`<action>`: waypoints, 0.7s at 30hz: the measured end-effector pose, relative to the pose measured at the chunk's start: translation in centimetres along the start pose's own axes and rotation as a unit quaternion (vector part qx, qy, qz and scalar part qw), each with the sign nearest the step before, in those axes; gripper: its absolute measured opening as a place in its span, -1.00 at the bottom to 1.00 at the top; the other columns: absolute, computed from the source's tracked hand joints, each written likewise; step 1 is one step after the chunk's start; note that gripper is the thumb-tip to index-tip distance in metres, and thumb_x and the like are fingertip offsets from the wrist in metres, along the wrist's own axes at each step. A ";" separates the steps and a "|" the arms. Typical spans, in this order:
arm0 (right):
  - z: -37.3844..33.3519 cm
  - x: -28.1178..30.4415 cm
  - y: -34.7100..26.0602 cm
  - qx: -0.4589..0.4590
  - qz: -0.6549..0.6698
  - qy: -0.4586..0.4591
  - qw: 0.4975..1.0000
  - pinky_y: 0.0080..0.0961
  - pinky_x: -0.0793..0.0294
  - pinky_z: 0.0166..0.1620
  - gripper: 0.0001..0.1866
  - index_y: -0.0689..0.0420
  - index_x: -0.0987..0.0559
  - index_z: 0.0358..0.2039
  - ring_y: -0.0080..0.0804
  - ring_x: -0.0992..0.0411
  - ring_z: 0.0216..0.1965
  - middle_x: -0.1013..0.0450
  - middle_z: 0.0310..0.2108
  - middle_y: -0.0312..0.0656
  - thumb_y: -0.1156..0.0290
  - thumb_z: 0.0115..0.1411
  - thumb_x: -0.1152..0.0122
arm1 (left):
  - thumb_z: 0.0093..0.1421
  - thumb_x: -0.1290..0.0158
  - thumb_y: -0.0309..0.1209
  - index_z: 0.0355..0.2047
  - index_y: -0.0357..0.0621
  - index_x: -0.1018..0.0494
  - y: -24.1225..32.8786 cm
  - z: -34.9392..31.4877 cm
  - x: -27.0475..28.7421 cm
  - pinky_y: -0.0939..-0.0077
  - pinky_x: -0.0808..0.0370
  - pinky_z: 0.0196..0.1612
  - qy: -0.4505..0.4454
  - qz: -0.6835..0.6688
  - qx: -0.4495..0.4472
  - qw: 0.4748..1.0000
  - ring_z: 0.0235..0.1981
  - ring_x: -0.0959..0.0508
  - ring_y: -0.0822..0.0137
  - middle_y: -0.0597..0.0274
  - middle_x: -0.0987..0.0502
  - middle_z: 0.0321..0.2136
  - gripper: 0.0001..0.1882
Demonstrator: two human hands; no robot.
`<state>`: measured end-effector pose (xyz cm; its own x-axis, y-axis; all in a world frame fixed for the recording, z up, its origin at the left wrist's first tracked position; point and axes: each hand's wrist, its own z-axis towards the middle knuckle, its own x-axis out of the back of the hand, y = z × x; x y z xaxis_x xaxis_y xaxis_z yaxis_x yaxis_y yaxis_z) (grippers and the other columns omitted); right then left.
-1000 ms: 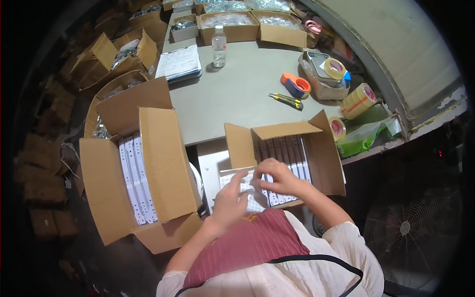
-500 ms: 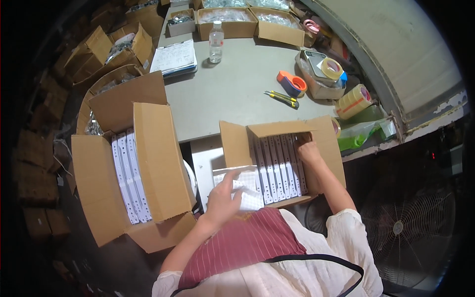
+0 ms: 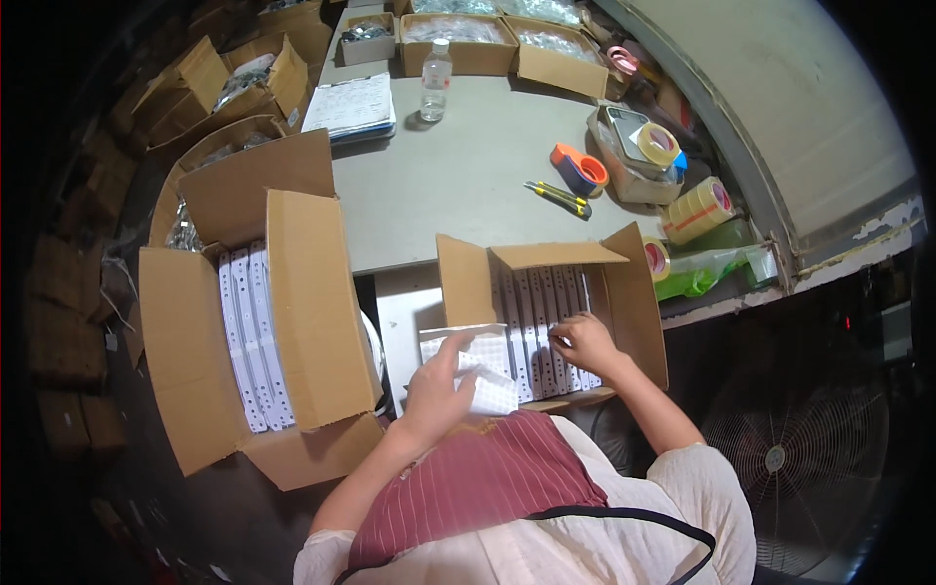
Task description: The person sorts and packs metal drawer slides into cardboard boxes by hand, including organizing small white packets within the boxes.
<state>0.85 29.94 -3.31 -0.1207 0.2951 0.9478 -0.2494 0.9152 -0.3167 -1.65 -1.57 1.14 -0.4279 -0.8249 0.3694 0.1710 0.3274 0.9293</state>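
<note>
Left hand point(image 3: 439, 385) grip pinching white sheet point(image 3: 478, 366); right hand point(image 3: 582, 341) fingers pressed on strips point(image 3: 546, 312) inside carton point(image 3: 639, 302).

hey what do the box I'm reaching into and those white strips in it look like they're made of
The box looks like plain brown corrugated cardboard, matte, with creased flaps folded open. The white strips, touched by the right hand, look like smooth, stiff plastic or card with rows of small holes; which one is unclear. The left hand rests on a similar white piece.

Matt brown cardboard box point(image 3: 643, 302) (white strips point(image 3: 536, 312) inside).
</note>
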 end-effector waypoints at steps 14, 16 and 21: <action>-3.3 -5.6 1.9 -0.415 0.015 -0.065 0.907 -0.05 -0.23 0.24 -0.07 0.54 -0.20 0.17 0.34 -0.23 0.18 -0.22 0.14 0.50 -0.01 0.09 -0.32 | 0.15 -0.05 -0.62 0.32 -0.25 0.04 1.0 0.0 0.1 0.41 -0.46 0.05 0.001 -0.078 0.044 0.996 -0.04 -0.62 0.15 -0.05 -0.64 -0.17 -0.24; -3.2 -4.1 2.7 -0.438 0.148 -0.023 0.886 -0.03 -0.30 0.19 -0.12 0.52 -0.24 0.13 0.38 -0.25 0.17 -0.30 0.09 0.47 0.02 0.09 -0.36 | 0.15 -0.04 -0.63 0.32 -0.25 0.05 1.5 0.1 0.0 0.42 -0.45 0.06 0.007 -0.093 0.039 0.995 -0.03 -0.62 0.16 -0.03 -0.64 -0.16 -0.23; -2.7 -4.2 4.1 -0.474 0.149 -0.036 0.867 -0.02 -0.34 0.16 -0.26 0.49 -0.36 0.02 0.35 -0.27 0.16 -0.29 0.10 0.41 0.02 0.14 -0.29 | 0.14 -0.03 -0.64 0.32 -0.27 0.03 1.3 0.2 -0.1 0.41 -0.46 0.07 -0.008 -0.084 0.027 0.996 -0.03 -0.61 0.18 -0.01 -0.64 -0.14 -0.25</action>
<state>2.92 33.18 -8.44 -0.1132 0.5705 0.8134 0.7013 0.6258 -0.3413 -1.57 -0.99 2.28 -0.4612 -0.8626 0.2078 0.0481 0.2095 0.9766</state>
